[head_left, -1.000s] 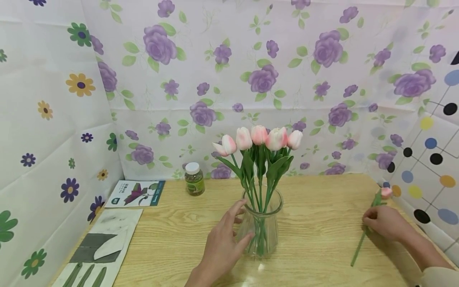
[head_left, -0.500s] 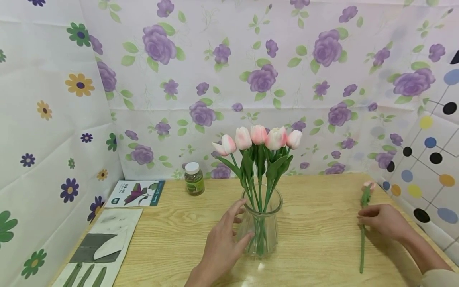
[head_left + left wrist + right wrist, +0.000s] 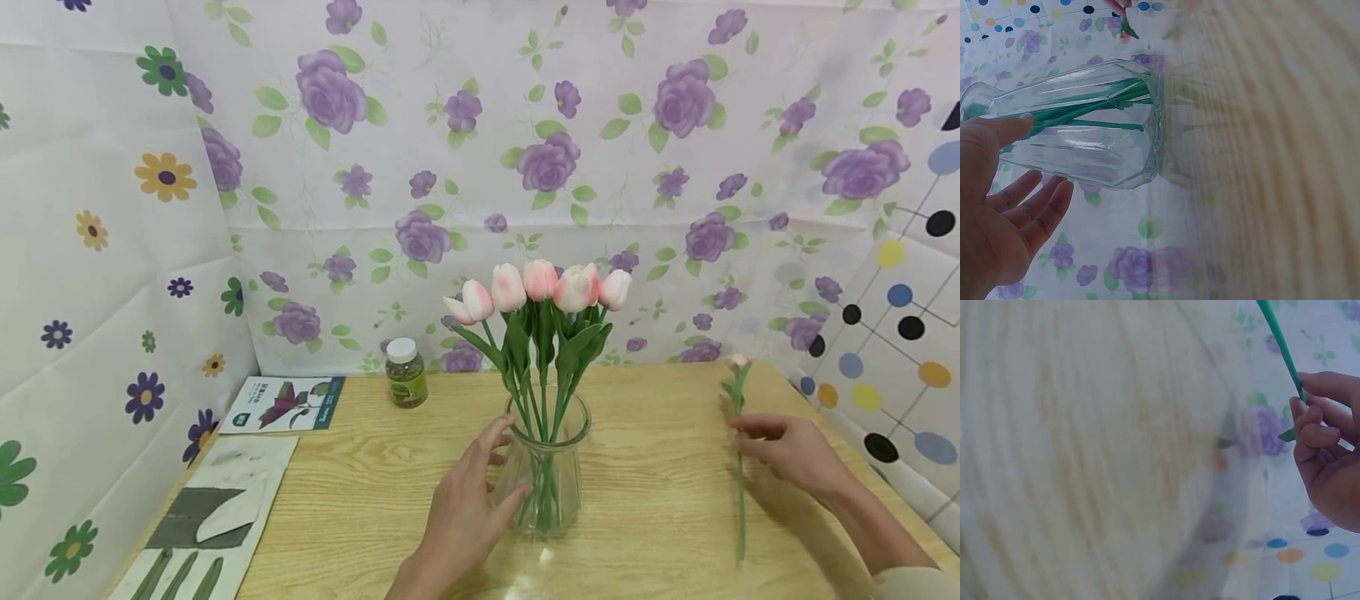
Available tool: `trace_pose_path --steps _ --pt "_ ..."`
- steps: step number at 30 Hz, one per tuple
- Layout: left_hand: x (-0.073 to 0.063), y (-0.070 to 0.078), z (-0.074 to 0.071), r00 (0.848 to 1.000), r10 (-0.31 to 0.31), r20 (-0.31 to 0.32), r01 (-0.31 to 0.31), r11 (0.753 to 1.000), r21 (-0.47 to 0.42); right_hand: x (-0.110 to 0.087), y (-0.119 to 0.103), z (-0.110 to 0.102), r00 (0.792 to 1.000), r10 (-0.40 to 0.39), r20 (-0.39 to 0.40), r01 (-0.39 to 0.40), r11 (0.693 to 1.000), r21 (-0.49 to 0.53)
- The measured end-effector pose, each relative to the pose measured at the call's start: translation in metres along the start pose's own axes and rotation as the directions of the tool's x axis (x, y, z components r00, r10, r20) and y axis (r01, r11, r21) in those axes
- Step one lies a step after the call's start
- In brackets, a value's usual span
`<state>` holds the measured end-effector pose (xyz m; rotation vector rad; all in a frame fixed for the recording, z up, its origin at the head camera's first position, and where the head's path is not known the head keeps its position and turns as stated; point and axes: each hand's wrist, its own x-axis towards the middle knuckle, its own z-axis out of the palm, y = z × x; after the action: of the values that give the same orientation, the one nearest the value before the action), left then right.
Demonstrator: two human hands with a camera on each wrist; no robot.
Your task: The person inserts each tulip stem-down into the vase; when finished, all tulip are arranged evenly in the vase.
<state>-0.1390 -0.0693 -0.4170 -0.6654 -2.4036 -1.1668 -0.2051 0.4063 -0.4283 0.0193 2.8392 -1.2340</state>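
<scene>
A clear glass vase stands upright on the table, holding several pink-and-white tulips with green stems and leaves. My left hand curves around the vase's left side, thumb in front and fingers behind; the left wrist view shows the thumb across the glass near its narrower upper part. Off to the right, my right hand pinches a single tulip by its stem between thumb and fingers. Its bloom points up and away, its stem down toward me. Fingers partly hide its leaves in the right wrist view.
A small jar with a white lid stands left of the vase near the back wall. Further left lie a printed card and a white sheet with grey and green shapes. Patterned cloth walls enclose the back and sides.
My right hand has moved left with the single tulip, whose stem has turned from slanted to nearly straight up and down. The left hand and vase stay put.
</scene>
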Motion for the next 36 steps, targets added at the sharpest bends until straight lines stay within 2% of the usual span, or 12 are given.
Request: trace_pose_path --steps 3,6,16,25,33,36 --pt "0.000 -0.001 0.000 1.000 0.001 -0.001 -0.001 1.000 -0.013 -0.001 -0.009 0.001 1.000 -0.007 0.005 0.007 0.996 0.087" --pt "0.000 -0.001 0.001 1.000 0.003 -0.002 -0.003 1.000 -0.018 -0.002 -0.016 0.002 0.999 -0.033 -0.008 0.034 0.991 0.131" --pt "0.000 -0.002 0.001 1.000 0.007 -0.010 -0.007 1.000 -0.001 -0.007 -0.038 0.004 0.995 -0.076 -0.066 0.088 0.975 0.203" --pt "0.000 -0.001 0.002 1.000 0.009 -0.016 -0.009 1.000 0.005 -0.011 -0.058 0.009 0.981 -0.155 -0.116 0.185 0.928 0.323" --pt "0.000 -0.002 0.002 1.000 0.002 -0.002 -0.002 1.000 0.019 -0.017 -0.077 0.011 0.981 -0.130 -0.142 0.176 0.906 0.384" --pt "0.000 -0.002 0.002 1.000 0.003 -0.004 -0.003 1.000 0.018 -0.017 -0.083 0.012 0.980 -0.132 -0.150 0.184 0.884 0.430"
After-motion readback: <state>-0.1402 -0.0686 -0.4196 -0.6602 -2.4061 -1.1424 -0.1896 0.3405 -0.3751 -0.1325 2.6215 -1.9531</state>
